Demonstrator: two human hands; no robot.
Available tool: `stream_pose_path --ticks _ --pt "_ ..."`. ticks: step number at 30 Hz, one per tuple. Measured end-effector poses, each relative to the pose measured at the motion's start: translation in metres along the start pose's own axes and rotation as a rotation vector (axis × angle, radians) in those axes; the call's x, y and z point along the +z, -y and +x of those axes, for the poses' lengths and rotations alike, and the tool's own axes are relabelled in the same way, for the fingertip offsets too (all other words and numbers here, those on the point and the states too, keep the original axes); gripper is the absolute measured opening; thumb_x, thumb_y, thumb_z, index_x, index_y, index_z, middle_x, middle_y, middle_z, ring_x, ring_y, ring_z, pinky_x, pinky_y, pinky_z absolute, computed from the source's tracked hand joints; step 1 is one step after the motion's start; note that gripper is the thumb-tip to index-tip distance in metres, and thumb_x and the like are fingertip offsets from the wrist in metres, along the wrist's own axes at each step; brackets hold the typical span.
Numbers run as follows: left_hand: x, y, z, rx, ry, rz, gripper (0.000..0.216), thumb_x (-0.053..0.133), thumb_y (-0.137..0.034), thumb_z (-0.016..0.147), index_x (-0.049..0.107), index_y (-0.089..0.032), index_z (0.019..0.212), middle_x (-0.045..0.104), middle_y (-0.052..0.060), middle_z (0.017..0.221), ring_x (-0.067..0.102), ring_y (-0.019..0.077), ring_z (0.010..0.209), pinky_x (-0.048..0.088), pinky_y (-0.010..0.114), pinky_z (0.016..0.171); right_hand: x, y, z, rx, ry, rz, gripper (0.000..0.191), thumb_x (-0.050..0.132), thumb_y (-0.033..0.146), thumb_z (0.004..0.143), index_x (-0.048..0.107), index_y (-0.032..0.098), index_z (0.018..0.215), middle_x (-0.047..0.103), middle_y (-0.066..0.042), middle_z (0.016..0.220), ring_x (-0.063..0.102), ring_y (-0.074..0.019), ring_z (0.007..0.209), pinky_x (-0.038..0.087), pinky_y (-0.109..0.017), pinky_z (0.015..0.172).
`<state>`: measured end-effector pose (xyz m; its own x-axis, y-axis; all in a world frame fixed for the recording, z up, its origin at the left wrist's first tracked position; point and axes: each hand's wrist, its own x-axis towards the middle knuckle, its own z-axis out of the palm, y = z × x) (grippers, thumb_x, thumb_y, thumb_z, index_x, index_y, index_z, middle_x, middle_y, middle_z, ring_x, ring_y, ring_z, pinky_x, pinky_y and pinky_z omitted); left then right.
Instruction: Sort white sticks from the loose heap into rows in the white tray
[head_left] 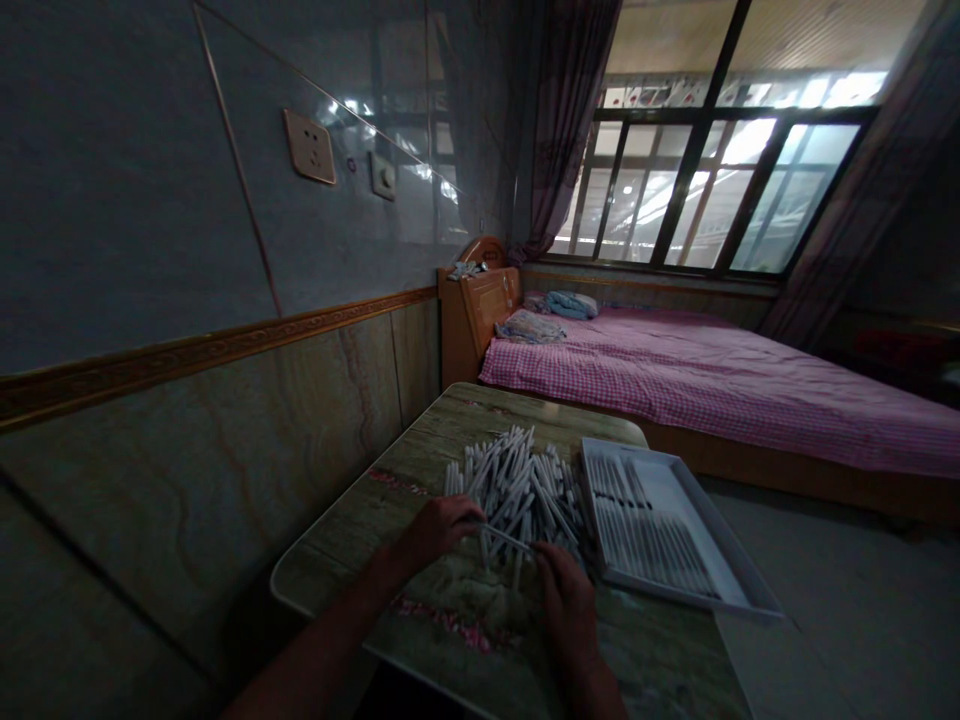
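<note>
A thin pale pen-like stick spans the gap between my two hands, above the near side of the pile. The fingers of my left hand pinch one end of it. At its other end, the fingers of my right hand are closed on it. Just beyond my hands lies a loose pile of similar white sticks, pointing in many directions. To the right of the pile, a shallow white tray holds more sticks side by side in neat rows. The dim light hides whether the sticks are pens.
The pile and tray rest on a marbled table with rounded corners; the tray's right end reaches past the table's edge. A bed with a pink checked sheet stands beyond. A tiled wall runs along the left.
</note>
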<state>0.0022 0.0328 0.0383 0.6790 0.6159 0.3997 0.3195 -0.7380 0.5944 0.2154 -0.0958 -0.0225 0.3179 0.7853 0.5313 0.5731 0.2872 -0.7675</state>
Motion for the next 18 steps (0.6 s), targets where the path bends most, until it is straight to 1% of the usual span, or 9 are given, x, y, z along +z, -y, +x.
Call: stream_pose_path --ticks 6,10,13,15,18 --pt "-0.007 -0.007 -0.003 0.098 0.034 0.099 0.012 0.059 -0.023 0.090 0.070 -0.019 0.092 0.074 0.004 0.086 0.069 0.0168 0.083 0.050 0.025 0.077 0.001 0.000 -0.003 0.101 0.055 -0.002 0.035 0.044 0.042 0.093 0.072 0.021 0.099 0.075 -0.008 0.097 0.070 -0.0219 0.091 0.053 -0.031 0.080" --pt "-0.005 -0.009 -0.005 0.210 0.042 0.181 0.013 0.056 -0.022 0.092 0.069 -0.019 0.093 0.073 0.004 0.085 0.068 0.0161 0.079 0.050 0.024 0.074 0.000 -0.001 -0.003 0.202 0.100 0.016 0.041 0.042 0.048 0.092 0.072 0.021 0.093 0.075 -0.007 0.090 0.070 -0.0221 0.084 0.052 -0.030 0.074" --pt "-0.003 -0.007 -0.008 0.295 0.062 0.224 0.014 0.054 -0.019 0.092 0.068 -0.019 0.095 0.072 0.005 0.086 0.068 0.0160 0.079 0.050 0.024 0.074 -0.001 0.000 -0.001 0.259 0.123 0.020 0.045 0.042 0.055 0.089 0.071 0.021 0.084 0.073 -0.006 0.080 0.067 -0.0218 0.076 0.050 -0.029 0.068" --pt "-0.001 -0.005 -0.011 0.309 0.065 0.228 0.015 0.053 -0.018 0.092 0.068 -0.019 0.097 0.072 0.005 0.087 0.068 0.0163 0.081 0.051 0.025 0.074 -0.001 0.000 0.002 0.280 0.127 0.008 0.049 0.041 0.060 0.087 0.069 0.021 0.077 0.070 -0.005 0.073 0.065 -0.0215 0.071 0.049 -0.029 0.065" --pt "0.002 -0.002 -0.017 0.283 0.042 0.187 0.017 0.052 -0.016 0.092 0.068 -0.019 0.097 0.073 0.006 0.087 0.069 0.0168 0.081 0.052 0.026 0.074 0.000 0.001 0.005 0.293 0.146 -0.005 0.054 0.041 0.066 0.084 0.067 0.021 0.071 0.068 -0.005 0.069 0.063 -0.0210 0.068 0.047 -0.030 0.065"
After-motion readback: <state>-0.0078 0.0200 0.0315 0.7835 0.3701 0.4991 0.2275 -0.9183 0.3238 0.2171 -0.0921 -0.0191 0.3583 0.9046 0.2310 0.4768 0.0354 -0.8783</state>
